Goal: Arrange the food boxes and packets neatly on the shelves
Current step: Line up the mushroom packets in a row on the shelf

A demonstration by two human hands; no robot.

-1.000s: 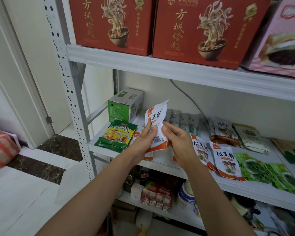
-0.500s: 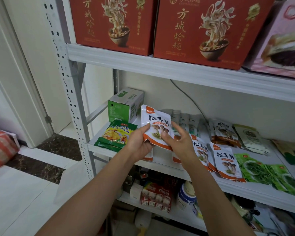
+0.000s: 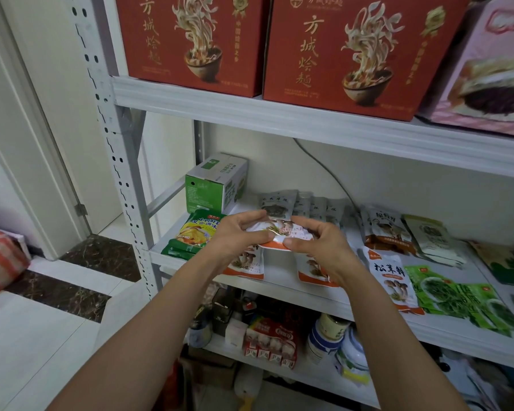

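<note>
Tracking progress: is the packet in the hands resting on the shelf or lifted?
Lifted: the left hand and right hand pinch the white and orange mushroom packet by its ends, above the pale metal shelf.

White-orange mushroom packet [image 3: 279, 236] (nearly flat) above middle shelf [image 3: 279, 287]

Two red noodle boxes [image 3: 196, 40] and one pink box [image 3: 487, 63] span the top of the frame. Mid-frame there is one green-and-white box [image 3: 217, 185], at least four white-and-orange mushroom packets [image 3: 392, 280] and, at right, two bright green packets [image 3: 457, 301].

White shelf [image 3: 279, 280], green box [image 3: 217, 185] at back, mushroom packets [image 3: 393, 280], green packets [image 3: 457, 301] lying flat
</note>
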